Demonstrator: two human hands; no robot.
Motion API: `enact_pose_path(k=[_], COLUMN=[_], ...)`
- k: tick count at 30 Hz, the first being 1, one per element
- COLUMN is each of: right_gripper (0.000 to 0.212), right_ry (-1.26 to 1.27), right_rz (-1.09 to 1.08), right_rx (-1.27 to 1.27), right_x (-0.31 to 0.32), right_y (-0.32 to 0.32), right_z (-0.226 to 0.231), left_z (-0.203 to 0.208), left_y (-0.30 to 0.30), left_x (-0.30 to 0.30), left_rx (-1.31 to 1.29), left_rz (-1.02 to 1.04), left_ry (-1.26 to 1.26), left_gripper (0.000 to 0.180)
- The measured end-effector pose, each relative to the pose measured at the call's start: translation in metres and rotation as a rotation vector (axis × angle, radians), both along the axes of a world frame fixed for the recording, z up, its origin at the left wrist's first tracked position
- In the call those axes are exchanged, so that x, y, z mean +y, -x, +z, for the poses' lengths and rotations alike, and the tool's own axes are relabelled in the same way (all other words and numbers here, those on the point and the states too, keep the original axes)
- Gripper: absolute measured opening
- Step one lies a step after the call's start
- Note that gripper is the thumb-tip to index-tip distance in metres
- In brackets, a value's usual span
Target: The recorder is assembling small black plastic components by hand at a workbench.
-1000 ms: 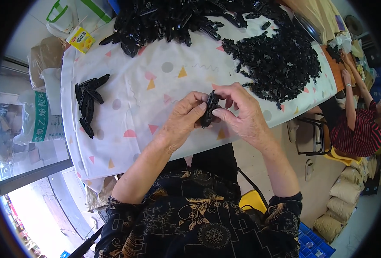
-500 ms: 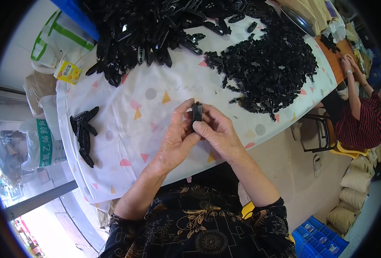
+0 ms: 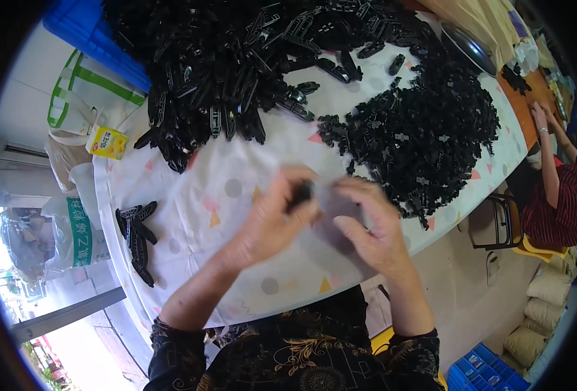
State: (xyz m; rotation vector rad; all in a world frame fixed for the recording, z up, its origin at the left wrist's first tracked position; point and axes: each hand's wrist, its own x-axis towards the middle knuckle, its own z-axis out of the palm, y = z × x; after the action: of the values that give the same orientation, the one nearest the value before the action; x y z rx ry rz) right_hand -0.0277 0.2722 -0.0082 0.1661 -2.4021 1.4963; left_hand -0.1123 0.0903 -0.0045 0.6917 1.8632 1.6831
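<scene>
My left hand point(image 3: 272, 218) is above the middle of the table, closed around a small black plastic part point(image 3: 303, 191); motion blurs both. Apart from it, my right hand point(image 3: 376, 231) has its thumb and fingers spread, with nothing visible between them. Beyond my left hand lies a big heap of long black plastic pieces point(image 3: 236, 85). Small black clips or connectors point(image 3: 412, 133) form another pile just past my right hand. Off to the left, several long black pieces point(image 3: 139, 244) lie together near the table's edge.
A patterned white cloth covers the table point(image 3: 197, 274). A blue crate point(image 3: 99, 42), a green-trimmed bag point(image 3: 73, 98) and a yellow packet point(image 3: 108, 142) are at the far left. Another person point(image 3: 552, 195) works at a brown table on the right. A blue basket point(image 3: 484, 370) stands on the floor.
My hands have come apart. My right hand has let go of the black part and moved right, while the left keeps hold of it. The whole view has shifted slightly.
</scene>
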Motion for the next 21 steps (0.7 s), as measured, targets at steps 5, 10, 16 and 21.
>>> enact_pose_path(k=[5,10,16,21], right_gripper=[0.032,0.026,0.019,0.015], right_ry=[-0.677,-0.887,-0.624,0.643], right_rz=[-0.285,-0.232,-0.224,-0.101], right_rx=[-0.051,-0.178,0.048,-0.229], right_x=[0.031,0.039,0.045,0.035], right_y=[0.013,0.024,0.026,0.006], right_z=[0.009,0.007,0.002,-0.001], left_z=[0.013,0.01,0.016,0.035], left_y=[0.105,0.144,0.15,0.102], left_x=[0.013,0.03,0.023,0.01], left_rx=[0.698,1.189,1.3,0.719], left_rz=[0.32,0.117,0.093,0.131], left_ry=[0.422,0.696,0.587,0.339], left_gripper=[0.019,0.024,0.021,0.027])
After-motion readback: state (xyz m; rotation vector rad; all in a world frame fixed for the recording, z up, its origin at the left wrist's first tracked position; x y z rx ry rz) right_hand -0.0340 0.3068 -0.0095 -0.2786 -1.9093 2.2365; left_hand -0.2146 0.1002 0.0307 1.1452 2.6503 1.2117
